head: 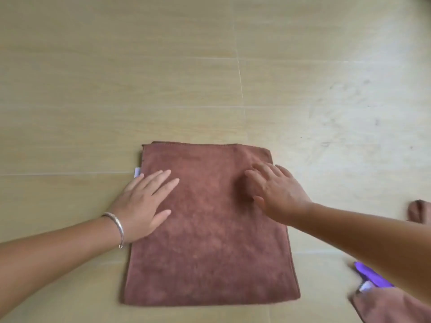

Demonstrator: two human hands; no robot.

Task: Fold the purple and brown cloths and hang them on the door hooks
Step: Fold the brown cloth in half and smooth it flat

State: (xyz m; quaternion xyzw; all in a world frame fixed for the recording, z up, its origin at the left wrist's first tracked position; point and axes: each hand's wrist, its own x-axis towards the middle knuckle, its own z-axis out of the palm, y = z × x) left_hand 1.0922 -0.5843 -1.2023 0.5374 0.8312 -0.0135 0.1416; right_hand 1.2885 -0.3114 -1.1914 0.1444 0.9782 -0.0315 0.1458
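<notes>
Head view has the brown cloth [210,229] folded into a rectangle, flat on the floor [210,66], close to its near edge, long axis running away from the person. Left hand [142,201] and right hand [277,192] both lie on top, fingers [163,180] straight and spread, gripping nothing, probably smoothing it and pinning the fold before the next one. Purple cloth [370,276] peeks out by the near right corner, partly hidden under the right arm.

No legible text anywhere.
</notes>
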